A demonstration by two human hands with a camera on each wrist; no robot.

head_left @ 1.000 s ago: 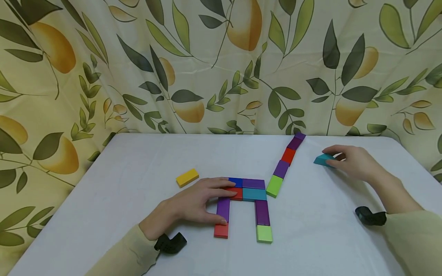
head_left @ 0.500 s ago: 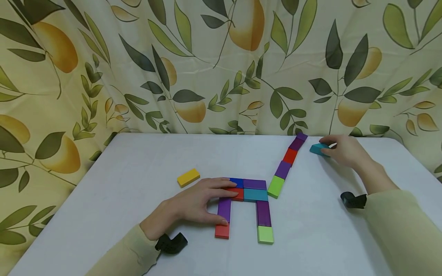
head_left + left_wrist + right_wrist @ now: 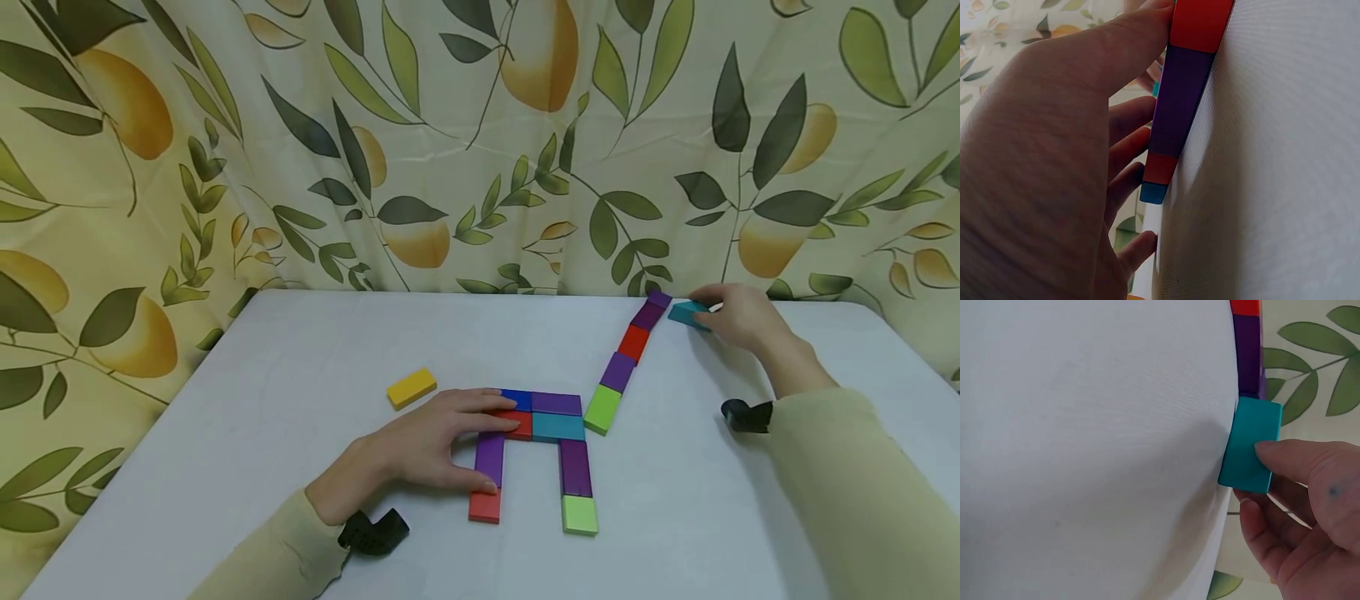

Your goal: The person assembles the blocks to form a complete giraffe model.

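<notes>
My right hand (image 3: 742, 318) pinches a teal block (image 3: 684, 313) between thumb and fingers near the table's far edge. In the right wrist view the teal block (image 3: 1250, 444) is close to the dark purple end of a slanted row; whether they touch I cannot tell. That row has purple blocks (image 3: 618, 372), a red block (image 3: 634, 343) and a light green block (image 3: 602, 408) at its near end. My left hand (image 3: 420, 442) rests with extended fingers on a flat block figure: blue, purple, red and teal blocks (image 3: 558, 427) above two legs. It partly covers the left side.
A yellow block (image 3: 412, 388) lies alone left of the figure. The white-covered table (image 3: 247, 467) ends at a patterned curtain (image 3: 480, 167) behind. Black wrist cameras (image 3: 373, 532) hang at both sleeves.
My right hand has carried the teal block away from me and slightly left, up to the far end of the slanted row. The left hand stays on the figure.
</notes>
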